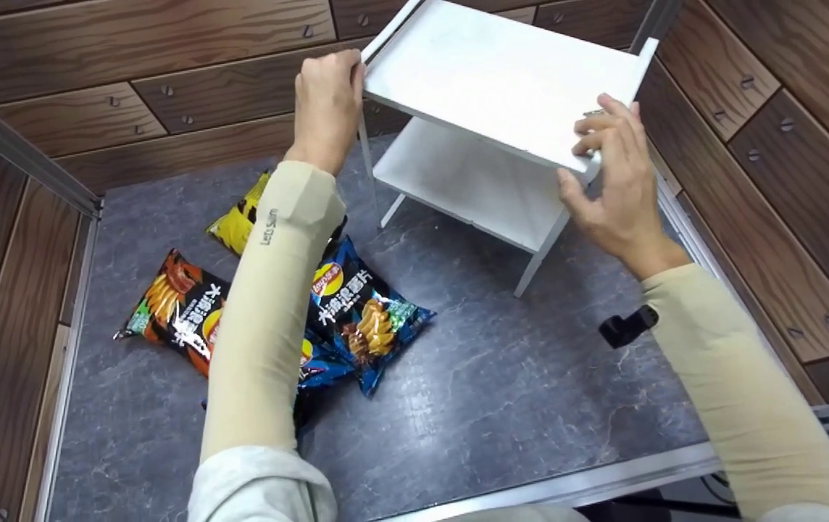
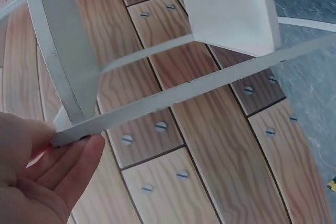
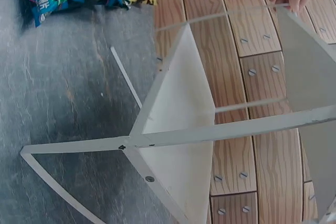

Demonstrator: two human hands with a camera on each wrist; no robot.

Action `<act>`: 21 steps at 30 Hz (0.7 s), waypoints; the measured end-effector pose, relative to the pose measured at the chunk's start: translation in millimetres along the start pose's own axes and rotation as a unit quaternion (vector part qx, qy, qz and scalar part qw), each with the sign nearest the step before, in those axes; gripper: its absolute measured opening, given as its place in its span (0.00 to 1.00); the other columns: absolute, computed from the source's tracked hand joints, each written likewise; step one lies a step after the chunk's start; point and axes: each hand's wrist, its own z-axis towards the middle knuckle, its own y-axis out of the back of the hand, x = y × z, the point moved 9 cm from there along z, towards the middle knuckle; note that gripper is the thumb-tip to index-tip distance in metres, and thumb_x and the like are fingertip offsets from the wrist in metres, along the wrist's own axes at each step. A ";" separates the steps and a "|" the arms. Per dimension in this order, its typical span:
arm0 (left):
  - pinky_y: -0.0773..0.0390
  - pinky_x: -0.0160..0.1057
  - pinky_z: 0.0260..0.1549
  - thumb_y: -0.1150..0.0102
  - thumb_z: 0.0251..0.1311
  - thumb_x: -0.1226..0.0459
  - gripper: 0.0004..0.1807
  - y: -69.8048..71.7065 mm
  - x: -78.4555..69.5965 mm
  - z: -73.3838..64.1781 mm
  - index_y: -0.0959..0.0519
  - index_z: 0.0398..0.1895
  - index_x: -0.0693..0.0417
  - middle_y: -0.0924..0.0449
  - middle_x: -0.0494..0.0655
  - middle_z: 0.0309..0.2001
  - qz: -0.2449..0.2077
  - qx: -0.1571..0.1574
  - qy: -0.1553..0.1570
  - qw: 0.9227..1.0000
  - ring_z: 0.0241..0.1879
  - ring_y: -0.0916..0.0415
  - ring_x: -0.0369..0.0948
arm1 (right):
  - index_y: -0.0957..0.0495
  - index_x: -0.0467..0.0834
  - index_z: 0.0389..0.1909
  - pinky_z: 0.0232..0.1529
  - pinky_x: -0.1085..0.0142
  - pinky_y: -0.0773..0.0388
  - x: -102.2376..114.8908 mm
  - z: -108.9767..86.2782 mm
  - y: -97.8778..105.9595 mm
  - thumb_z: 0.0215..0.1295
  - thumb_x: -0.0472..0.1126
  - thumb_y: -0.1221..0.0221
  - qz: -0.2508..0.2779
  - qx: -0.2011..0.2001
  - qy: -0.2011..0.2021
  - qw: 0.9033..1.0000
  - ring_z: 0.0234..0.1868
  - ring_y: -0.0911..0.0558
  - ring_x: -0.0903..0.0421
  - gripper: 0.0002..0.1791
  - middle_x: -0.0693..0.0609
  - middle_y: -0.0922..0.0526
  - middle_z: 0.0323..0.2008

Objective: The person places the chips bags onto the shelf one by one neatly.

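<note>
A white two-tier shelf (image 1: 487, 80) with thin legs stands at the back, its upper board sloping in the head view. My left hand (image 1: 329, 98) grips the upper left corner. Seen from the left wrist, thumb and fingers (image 2: 79, 163) pinch the end of a white rail (image 2: 173, 93). At the upper right front corner, my right hand (image 1: 617, 181) has its fingers spread and loosely bent over the board, thumb apart at the near side. Whether it bears on the corner is unclear. The right wrist view shows the shelf's side frame (image 3: 226, 134), but not the right hand.
Bags of chips lie on the grey marbled surface (image 1: 472, 391) at left: a yellow one (image 1: 233, 225), an orange-black one (image 1: 182, 308) and blue ones (image 1: 367, 312), partly behind my left sleeve (image 1: 262, 312). Wood-patterned walls (image 1: 168, 51) surround the surface. A black device (image 1: 628, 326) sits by my right sleeve.
</note>
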 end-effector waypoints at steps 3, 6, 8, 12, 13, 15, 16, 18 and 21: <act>0.17 0.43 0.42 0.52 0.74 0.63 0.15 3.2 -4.7 -5.6 0.15 0.43 0.59 0.12 0.54 0.43 0.013 -0.003 -0.015 1.000 0.43 0.14 0.48 | 0.27 0.30 0.33 0.80 0.51 0.55 -5.2 4.5 4.5 0.63 0.44 0.53 -0.003 -0.008 -0.020 1.000 0.71 0.32 0.39 0.19 0.35 0.20 0.50; 0.16 0.46 0.41 0.55 0.74 0.64 0.16 6.2 -11.1 -13.0 0.16 0.43 0.62 0.13 0.58 0.40 0.038 -0.004 -0.035 0.999 0.43 0.14 0.52 | 0.24 0.29 0.35 0.80 0.53 0.54 -11.2 8.9 10.0 0.66 0.41 0.56 -0.011 -0.013 -0.039 0.999 0.72 0.33 0.40 0.19 0.36 0.19 0.53; 0.15 0.49 0.40 0.56 0.75 0.65 0.17 7.8 -17.0 -18.9 0.17 0.44 0.65 0.13 0.60 0.38 0.060 -0.009 -0.056 0.997 0.41 0.14 0.55 | 0.22 0.28 0.40 0.80 0.55 0.54 -16.3 11.1 13.9 0.66 0.40 0.56 -0.021 -0.013 -0.050 0.998 0.73 0.34 0.41 0.20 0.37 0.19 0.57; 0.15 0.54 0.36 0.59 0.75 0.66 0.19 9.5 -28.9 -32.0 0.19 0.50 0.68 0.14 0.63 0.37 0.102 -0.026 -0.092 0.990 0.37 0.15 0.60 | 0.21 0.30 0.52 0.80 0.57 0.52 -27.9 15.1 21.3 0.67 0.39 0.56 -0.050 -0.005 -0.077 0.996 0.73 0.33 0.44 0.23 0.40 0.23 0.63; 0.15 0.54 0.35 0.59 0.75 0.66 0.19 9.8 -31.6 -35.5 0.19 0.51 0.68 0.15 0.63 0.36 0.108 -0.030 -0.097 0.989 0.35 0.15 0.60 | 0.22 0.31 0.55 0.80 0.57 0.51 -30.7 16.4 22.4 0.68 0.39 0.56 -0.060 0.003 -0.082 0.995 0.73 0.33 0.44 0.23 0.40 0.24 0.65; 0.15 0.54 0.33 0.58 0.75 0.66 0.19 10.4 -36.6 -42.8 0.20 0.53 0.69 0.15 0.63 0.36 0.118 -0.038 -0.107 0.986 0.33 0.15 0.59 | 0.25 0.33 0.61 0.80 0.58 0.51 -37.0 18.8 24.0 0.70 0.38 0.57 -0.075 0.022 -0.099 0.992 0.74 0.34 0.46 0.24 0.41 0.28 0.68; 0.15 0.53 0.31 0.58 0.75 0.66 0.19 10.7 -39.2 -46.8 0.20 0.54 0.69 0.15 0.62 0.36 0.124 -0.041 -0.113 0.985 0.31 0.15 0.58 | 0.26 0.33 0.63 0.80 0.58 0.52 -40.1 20.0 24.6 0.71 0.38 0.57 -0.081 0.033 -0.106 0.990 0.74 0.35 0.46 0.25 0.41 0.29 0.69; 0.14 0.51 0.29 0.56 0.75 0.66 0.19 11.4 -45.3 -54.8 0.21 0.55 0.71 0.14 0.62 0.37 0.135 -0.047 -0.129 0.981 0.30 0.15 0.56 | 0.30 0.32 0.66 0.80 0.59 0.53 -45.7 22.5 25.5 0.72 0.38 0.58 -0.094 0.056 -0.118 0.987 0.75 0.37 0.45 0.25 0.41 0.32 0.71; 0.15 0.49 0.26 0.54 0.74 0.66 0.18 12.5 -54.9 -66.1 0.22 0.55 0.72 0.14 0.61 0.37 0.160 -0.058 -0.154 0.973 0.27 0.15 0.54 | 0.33 0.33 0.68 0.80 0.58 0.54 -52.8 26.2 27.4 0.73 0.38 0.58 -0.115 0.081 -0.126 0.982 0.76 0.39 0.44 0.26 0.40 0.34 0.72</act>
